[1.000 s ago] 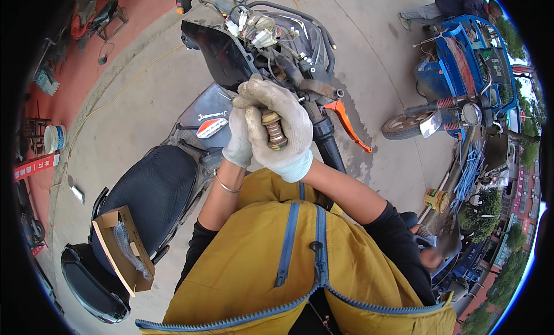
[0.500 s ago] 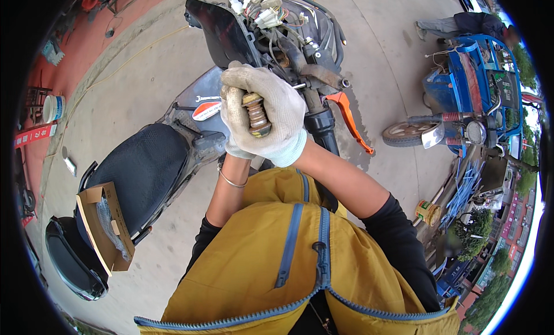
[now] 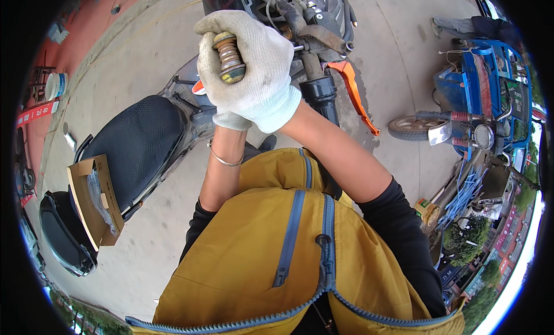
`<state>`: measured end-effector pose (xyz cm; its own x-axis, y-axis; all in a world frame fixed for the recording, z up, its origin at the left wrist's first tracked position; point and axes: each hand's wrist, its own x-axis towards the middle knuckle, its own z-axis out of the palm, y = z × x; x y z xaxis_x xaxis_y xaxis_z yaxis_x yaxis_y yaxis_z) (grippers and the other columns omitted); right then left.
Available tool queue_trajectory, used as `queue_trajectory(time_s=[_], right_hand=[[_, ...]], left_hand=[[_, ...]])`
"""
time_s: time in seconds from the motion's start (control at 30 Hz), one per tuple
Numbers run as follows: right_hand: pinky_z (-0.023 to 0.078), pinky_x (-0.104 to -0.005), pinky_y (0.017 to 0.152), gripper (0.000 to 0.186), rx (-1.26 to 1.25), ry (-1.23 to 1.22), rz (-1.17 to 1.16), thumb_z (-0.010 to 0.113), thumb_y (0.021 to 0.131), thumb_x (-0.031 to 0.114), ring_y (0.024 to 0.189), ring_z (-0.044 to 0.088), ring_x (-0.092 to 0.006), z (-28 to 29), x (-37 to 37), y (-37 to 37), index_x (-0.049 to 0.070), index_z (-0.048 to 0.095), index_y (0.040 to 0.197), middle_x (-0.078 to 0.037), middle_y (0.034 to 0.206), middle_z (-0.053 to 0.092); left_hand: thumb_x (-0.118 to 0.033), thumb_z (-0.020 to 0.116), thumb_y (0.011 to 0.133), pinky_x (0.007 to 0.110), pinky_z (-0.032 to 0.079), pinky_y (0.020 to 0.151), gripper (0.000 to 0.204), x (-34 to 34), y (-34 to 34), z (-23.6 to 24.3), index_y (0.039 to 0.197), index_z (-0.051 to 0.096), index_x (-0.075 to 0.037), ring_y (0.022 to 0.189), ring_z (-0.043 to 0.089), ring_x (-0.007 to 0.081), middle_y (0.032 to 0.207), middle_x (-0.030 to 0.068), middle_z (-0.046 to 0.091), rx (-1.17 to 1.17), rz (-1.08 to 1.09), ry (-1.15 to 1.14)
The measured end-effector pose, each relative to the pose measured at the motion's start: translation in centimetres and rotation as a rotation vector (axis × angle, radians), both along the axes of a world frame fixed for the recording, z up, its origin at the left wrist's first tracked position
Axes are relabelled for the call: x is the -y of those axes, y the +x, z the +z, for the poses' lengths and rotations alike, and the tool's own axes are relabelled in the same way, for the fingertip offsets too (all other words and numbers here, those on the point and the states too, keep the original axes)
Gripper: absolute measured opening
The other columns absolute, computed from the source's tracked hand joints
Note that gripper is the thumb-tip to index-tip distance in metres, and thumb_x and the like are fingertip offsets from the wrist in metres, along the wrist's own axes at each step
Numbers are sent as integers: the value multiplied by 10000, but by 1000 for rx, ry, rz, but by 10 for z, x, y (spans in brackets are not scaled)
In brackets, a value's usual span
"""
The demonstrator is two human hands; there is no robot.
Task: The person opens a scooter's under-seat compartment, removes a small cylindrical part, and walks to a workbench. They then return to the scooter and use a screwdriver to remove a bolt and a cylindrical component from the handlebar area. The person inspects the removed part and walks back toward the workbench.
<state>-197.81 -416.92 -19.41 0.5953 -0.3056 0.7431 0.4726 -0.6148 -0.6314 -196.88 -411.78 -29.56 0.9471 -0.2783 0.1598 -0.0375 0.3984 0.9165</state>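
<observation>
Both of my hands, in off-white knit gloves, are clasped together in front of the scooter's front end. Between them sits a short stack of rusty metal rings (image 3: pixel 229 57), spool-shaped, with yellowish grease at both ends. My right hand (image 3: pixel 266 61) curls around its right side, the fingers closed. My left hand (image 3: pixel 214 90) cups it from the left and below; much of that hand is hidden behind the right one. Just beyond lie the scooter's black handlebar grip (image 3: pixel 319 93) and an orange brake lever (image 3: pixel 350 93).
On the left are the scooter's black seat (image 3: pixel 138 145) and an open cardboard box (image 3: pixel 81 188) holding a plastic-wrapped part. A blue cargo tricycle (image 3: pixel 482 98) stands at right, with a person behind it. A yellowish tub (image 3: pixel 427 211) sits near thin blue strips (image 3: pixel 461 191).
My clasped hands have moved up and left in the view, still around the ring stack. The view has shifted, and more of the wrench and red-and-white packet on the scooter is covered.
</observation>
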Motion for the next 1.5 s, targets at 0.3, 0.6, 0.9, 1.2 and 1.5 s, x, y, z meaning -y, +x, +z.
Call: queue_trajectory(time_s=[0.3, 0.6, 0.9, 1.2, 1.5], right_hand=[[519, -341, 561, 187, 7, 15, -52, 690, 687, 128, 615, 626, -303, -2, -4, 10, 62, 579, 821, -124, 713, 611], [491, -432, 595, 144, -197, 116, -102, 611, 755, 90, 639, 609, -358, 6, -16, -8, 64, 558, 886, -154, 675, 596], [509, -381, 593, 149, -39, 93, -64, 648, 727, 98, 636, 624, -328, 6, -9, 1, 61, 583, 856, -144, 706, 613], [520, -285, 708, 208, -66, 188, -117, 640, 782, 52, 735, 653, -175, 5, -7, -15, 24, 630, 988, -98, 831, 661], [496, -350, 795, 266, -164, 189, -374, 706, 734, 73, 891, 632, -271, 12, -15, -47, 39, 630, 986, -140, 1012, 622]], left_hand=[[-301, 366, 986, 310, 470, 817, 318, 0, 6, 11, 1028, 540, -38, 880, 569, 163, 966, 75, 585, 1, -21, -5], [-314, 360, 988, 302, 471, 791, 340, 0, 9, 22, 990, 547, -31, 843, 569, 155, 929, 75, 591, 10, -20, -9], [-327, 354, 990, 293, 472, 765, 366, 3, 15, 31, 951, 555, -23, 807, 569, 147, 891, 75, 598, 15, -27, -17], [-340, 348, 992, 285, 473, 740, 396, -1, 16, 42, 913, 562, -16, 770, 569, 139, 854, 74, 604, -26, -91, -7], [-353, 343, 995, 277, 474, 714, 430, -3, 22, 61, 874, 570, -9, 733, 570, 130, 816, 74, 610, -94, -226, 30]])
